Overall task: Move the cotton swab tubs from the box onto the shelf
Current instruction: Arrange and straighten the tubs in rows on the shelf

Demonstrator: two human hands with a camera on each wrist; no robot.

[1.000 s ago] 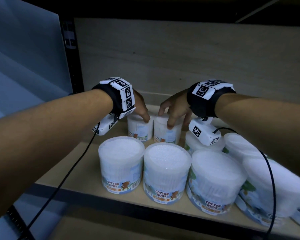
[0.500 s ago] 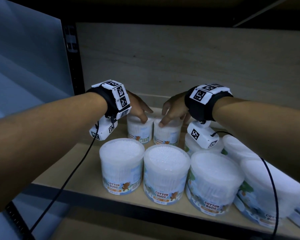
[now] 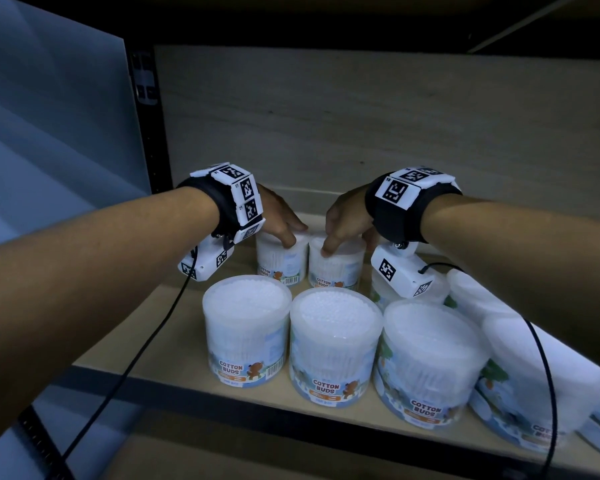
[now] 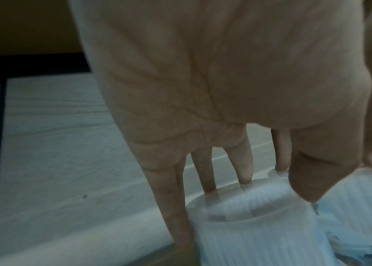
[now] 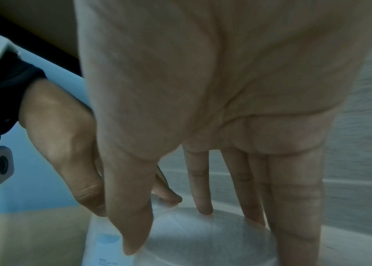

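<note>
Both hands are deep in the shelf [image 3: 94,344], each on top of one cotton swab tub in the back row. The left hand [image 3: 278,216] has its fingers [image 4: 243,162] spread over the lid rim of the left back tub [image 3: 281,261], thumb on the near side, little finger down the wall: a light grip from above, tub standing on the shelf board. The right hand [image 3: 347,220] does the same on the right back tub [image 3: 336,268]; in the right wrist view its fingertips [image 5: 203,203] touch the lid and the thumb hangs over the near edge, so it holds that tub loosely.

The two tubs stand just beside each other, and the thumbs of the two hands nearly meet between them. Nearer the person than the hands stands a front row of tubs [image 3: 246,327], and more lie to the right of the right hand. The box is not in view.

My reading: both tubs are set down and letting go comes next. Risks:
- pulling back low, the wrists, wrist cameras or the cables [image 3: 132,362] could catch the front row and tip a tub off the shelf edge
- a fingertip hooked on a lid rim could drag its tub over
- the right forearm passes right over the right-hand tubs and may knock them
</note>
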